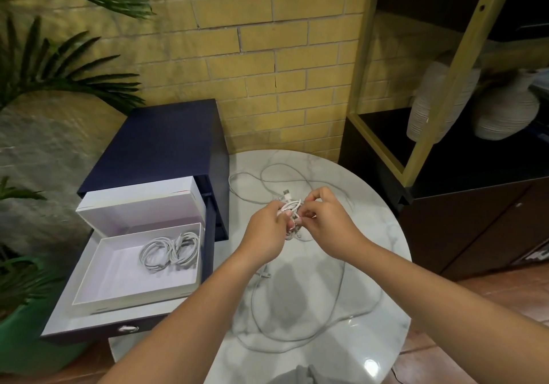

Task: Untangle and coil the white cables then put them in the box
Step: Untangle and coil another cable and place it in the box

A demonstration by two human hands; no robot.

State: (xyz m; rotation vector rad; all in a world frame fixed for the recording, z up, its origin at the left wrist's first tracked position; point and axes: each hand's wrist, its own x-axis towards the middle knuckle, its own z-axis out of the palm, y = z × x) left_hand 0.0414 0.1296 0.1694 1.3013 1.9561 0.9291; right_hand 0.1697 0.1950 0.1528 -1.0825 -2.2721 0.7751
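Two hands, left hand (265,232) and right hand (326,220), both pinching the tangled white cables (290,209) above the table (386,309).

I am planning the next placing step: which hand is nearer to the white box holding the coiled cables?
Left. The left hand grips the cable tangle to the right of the white box; the right hand pinches that tangle from the far side, farther away.

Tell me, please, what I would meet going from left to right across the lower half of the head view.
Green pot → white box with coiled cables → left hand → tangled cables → right hand → dark cabinet.
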